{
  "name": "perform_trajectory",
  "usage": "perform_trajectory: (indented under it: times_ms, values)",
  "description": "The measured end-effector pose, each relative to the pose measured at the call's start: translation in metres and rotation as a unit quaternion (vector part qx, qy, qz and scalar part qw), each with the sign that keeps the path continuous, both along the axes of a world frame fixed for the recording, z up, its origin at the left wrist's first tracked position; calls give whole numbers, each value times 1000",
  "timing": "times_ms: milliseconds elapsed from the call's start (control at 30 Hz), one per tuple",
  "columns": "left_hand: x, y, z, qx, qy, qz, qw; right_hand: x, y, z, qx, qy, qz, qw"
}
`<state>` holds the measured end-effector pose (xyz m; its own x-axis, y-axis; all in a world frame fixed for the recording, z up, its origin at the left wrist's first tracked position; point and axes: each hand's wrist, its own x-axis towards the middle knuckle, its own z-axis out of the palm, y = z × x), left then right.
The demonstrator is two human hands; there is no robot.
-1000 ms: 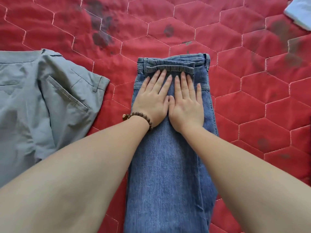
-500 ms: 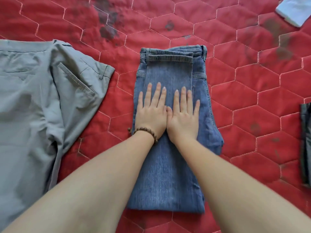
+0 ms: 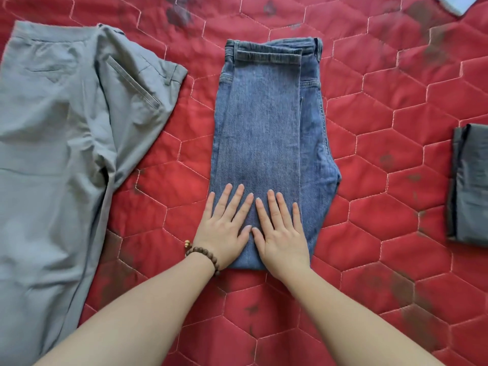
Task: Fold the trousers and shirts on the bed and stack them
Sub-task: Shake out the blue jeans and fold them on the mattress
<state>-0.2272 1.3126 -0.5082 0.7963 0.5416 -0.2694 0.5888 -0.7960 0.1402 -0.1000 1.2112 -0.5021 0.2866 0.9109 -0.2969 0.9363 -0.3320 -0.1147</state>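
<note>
Blue jeans (image 3: 266,122) lie folded in half lengthwise and end to end in the middle of the red quilted bed (image 3: 396,101), waistband at the far end. My left hand (image 3: 224,228), with a bead bracelet on the wrist, and my right hand (image 3: 281,233) press flat side by side on the near end of the jeans, fingers straight and spread. Grey trousers (image 3: 60,143) lie unfolded on the left, waist at the far end, one pocket showing.
A folded dark grey garment (image 3: 470,186) sits at the right edge. The corner of a white garment (image 3: 274,1) shows at the top right. Dark stains mark the red quilt in several places.
Both flat hands have slid along the jeans from the waistband end toward me, down to the near folded edge. The view has pulled back, showing the dark grey garment at the right.
</note>
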Motion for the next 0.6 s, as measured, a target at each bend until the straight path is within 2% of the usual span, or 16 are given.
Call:
perform_trajectory:
  times_ms: [167, 300, 400, 533, 600]
  values:
    - [-14, 47, 7, 21, 17, -124, 992, 69, -8, 10, -15, -39, 138, 990]
    - [-17, 96, 17, 60, 41, -221, 973, 152, -6, 27, -50, -94, 137, 985]
    - [-9, 122, 24, 85, 42, -243, 965, 186, 5, 38, -55, -111, 148, 981]
    - [-1, 140, 23, 99, 28, -316, 943, 186, 20, 38, -50, -108, 303, 945]
    - [-2, 142, 19, 101, 7, -345, 933, 182, 24, 34, -28, -105, 351, 930]
